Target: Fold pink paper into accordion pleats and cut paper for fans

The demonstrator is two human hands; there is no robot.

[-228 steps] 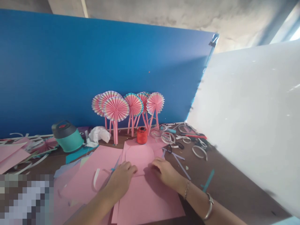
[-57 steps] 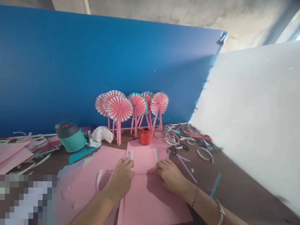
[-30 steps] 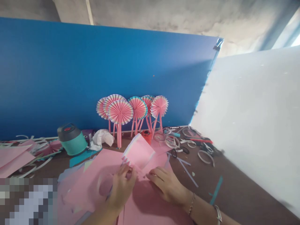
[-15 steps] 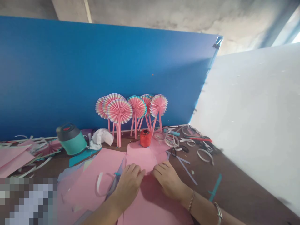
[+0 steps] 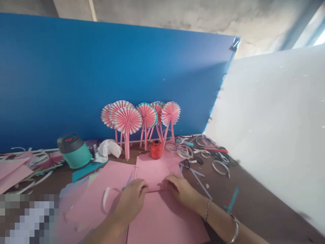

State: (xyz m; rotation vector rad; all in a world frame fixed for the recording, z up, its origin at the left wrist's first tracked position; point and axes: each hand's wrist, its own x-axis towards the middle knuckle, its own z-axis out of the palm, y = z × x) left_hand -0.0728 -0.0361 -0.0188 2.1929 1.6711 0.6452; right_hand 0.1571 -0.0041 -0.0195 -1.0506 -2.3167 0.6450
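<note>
My left hand [image 5: 130, 200] and my right hand [image 5: 180, 189] lie flat on a pink paper sheet [image 5: 151, 171], pressing its lower edge, one at each side. That sheet sits on a larger pink card [image 5: 165, 220], which runs toward me. Neither hand visibly grips anything. To the left of my left hand lies another pink sheet [image 5: 96, 193], with a curved white paper strip [image 5: 105, 198] on it. A bracelet and a bangle show on my right wrist.
Pink paper fans on sticks [image 5: 127, 120] stand against a blue board [image 5: 76, 74], beside a red spool [image 5: 156, 149], a teal flask [image 5: 74, 152] and crumpled white paper [image 5: 108, 149]. Black-handled scissors [image 5: 190, 163] and white paper rings [image 5: 220, 168] lie on the brown table [image 5: 243, 203] at right.
The pink sheet, raised and tilted a second ago, lies flat again. Both hands have come down on it near its lower edge.
</note>
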